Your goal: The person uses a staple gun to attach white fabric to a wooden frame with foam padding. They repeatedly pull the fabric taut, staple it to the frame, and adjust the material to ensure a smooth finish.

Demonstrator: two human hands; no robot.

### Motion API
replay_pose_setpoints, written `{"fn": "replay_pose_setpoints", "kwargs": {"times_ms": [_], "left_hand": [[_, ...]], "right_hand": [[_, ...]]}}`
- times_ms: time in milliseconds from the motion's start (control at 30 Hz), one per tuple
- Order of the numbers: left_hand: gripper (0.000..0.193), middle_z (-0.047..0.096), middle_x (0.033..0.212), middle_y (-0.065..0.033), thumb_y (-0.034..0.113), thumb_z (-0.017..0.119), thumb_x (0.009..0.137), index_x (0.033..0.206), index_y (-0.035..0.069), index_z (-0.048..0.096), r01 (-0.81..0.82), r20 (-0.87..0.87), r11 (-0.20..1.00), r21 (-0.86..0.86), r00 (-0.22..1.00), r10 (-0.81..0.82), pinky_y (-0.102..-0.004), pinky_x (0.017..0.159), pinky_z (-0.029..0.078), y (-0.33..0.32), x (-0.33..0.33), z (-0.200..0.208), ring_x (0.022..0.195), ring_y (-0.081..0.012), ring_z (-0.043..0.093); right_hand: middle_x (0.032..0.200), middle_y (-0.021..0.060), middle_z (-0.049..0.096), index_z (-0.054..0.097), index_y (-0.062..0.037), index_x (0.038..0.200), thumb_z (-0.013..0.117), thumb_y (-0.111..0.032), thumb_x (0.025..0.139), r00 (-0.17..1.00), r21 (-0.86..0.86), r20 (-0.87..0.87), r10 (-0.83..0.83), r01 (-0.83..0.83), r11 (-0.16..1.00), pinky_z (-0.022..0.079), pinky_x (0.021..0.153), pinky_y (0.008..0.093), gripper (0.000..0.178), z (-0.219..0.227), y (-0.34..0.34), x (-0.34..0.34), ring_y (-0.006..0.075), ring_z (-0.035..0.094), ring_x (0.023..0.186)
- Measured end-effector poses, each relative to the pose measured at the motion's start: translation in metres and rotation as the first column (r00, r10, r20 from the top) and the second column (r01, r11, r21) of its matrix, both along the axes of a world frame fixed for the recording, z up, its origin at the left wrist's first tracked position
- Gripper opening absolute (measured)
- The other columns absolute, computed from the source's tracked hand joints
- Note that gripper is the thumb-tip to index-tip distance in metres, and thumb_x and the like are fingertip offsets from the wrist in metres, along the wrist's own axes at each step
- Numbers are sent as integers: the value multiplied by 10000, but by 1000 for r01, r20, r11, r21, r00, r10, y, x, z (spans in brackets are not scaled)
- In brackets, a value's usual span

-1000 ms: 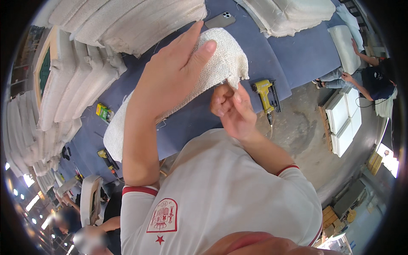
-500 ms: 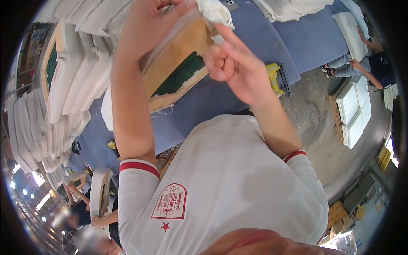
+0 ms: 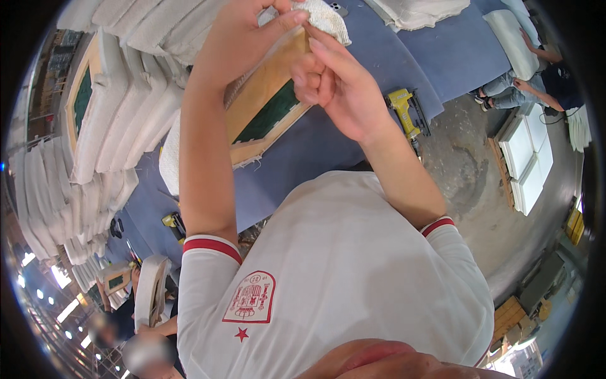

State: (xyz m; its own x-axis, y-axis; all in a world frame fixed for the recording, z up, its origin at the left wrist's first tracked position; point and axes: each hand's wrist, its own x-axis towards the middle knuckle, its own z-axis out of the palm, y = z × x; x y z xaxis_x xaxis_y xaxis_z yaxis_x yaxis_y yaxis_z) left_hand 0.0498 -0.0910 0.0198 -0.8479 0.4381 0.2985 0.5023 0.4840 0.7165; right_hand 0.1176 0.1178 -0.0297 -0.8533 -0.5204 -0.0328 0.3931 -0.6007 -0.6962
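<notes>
A padded seat panel (image 3: pixel 268 117) lies in front of me with its wooden frame and dark green centre facing up. Off-white woven fabric (image 3: pixel 322 22) wraps over its far corner. My left hand (image 3: pixel 252 41) is closed on the fabric along the far edge, its thumb pressed near the corner. At the same corner, my right hand (image 3: pixel 338 85) has its index finger and thumb at the fabric, the other fingers curled in. The hands nearly touch. Part of my left hand's fingers is cut off by the picture's top edge.
A yellow staple gun (image 3: pixel 402 110) lies at the blue table's (image 3: pixel 404 69) right edge; another staple gun (image 3: pixel 172 221) is at the left. Stacked off-white padded panels (image 3: pixel 117 107) crowd the left. Co-workers handle cushions at far right and lower left. White panels (image 3: pixel 530 158) are stacked on the floor.
My left hand has moved right along the edge toward the corner. My right hand has shifted slightly left, so the two hands are closer together. The view has turned a little.
</notes>
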Motion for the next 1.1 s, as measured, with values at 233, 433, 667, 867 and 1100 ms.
{"fn": "replay_pose_setpoints", "kwargs": {"times_ms": [233,433,667,867,1100], "left_hand": [[251,783,1412,-59,299,763,1143,1123,50,781,-186,268,958,218,955,124,-339,1153,487,10,-2,0,1284,-163,672],[493,768,1442,-122,438,689,1154,1472,65,735,-404,209,914,-31,892,401,-415,1173,509,23,-2,-3,1328,-287,698],[592,821,1232,-241,548,645,1136,1457,59,737,-200,237,939,-281,933,270,-515,977,589,32,5,12,1102,-460,779],[526,832,1168,-209,440,707,1137,1443,13,737,-309,329,893,-327,849,414,-414,998,581,54,31,15,1078,-352,795],[594,813,1283,-245,357,788,1064,1524,0,671,-275,339,921,-278,869,362,-447,985,605,48,33,18,1129,-449,793]], "right_hand": [[881,-35,589,568,-41,1684,609,-357,1201,999,173,-46,-12,20,985,404,739,260,578,-14,21,11,91,503,785],[980,-53,632,748,-74,1474,654,-311,1185,982,178,-52,-184,191,965,390,733,241,385,-29,9,31,73,517,807],[908,-33,651,831,-14,1162,688,-392,1184,970,219,-49,-239,244,945,413,733,258,404,-31,-5,16,75,563,827],[923,70,777,802,17,1119,776,-376,1133,939,256,119,-323,285,924,456,599,280,395,-27,7,8,106,597,635],[1008,89,794,693,7,1375,855,-152,1044,992,96,43,-120,116,989,570,549,280,401,-47,23,-13,115,731,670]]}}
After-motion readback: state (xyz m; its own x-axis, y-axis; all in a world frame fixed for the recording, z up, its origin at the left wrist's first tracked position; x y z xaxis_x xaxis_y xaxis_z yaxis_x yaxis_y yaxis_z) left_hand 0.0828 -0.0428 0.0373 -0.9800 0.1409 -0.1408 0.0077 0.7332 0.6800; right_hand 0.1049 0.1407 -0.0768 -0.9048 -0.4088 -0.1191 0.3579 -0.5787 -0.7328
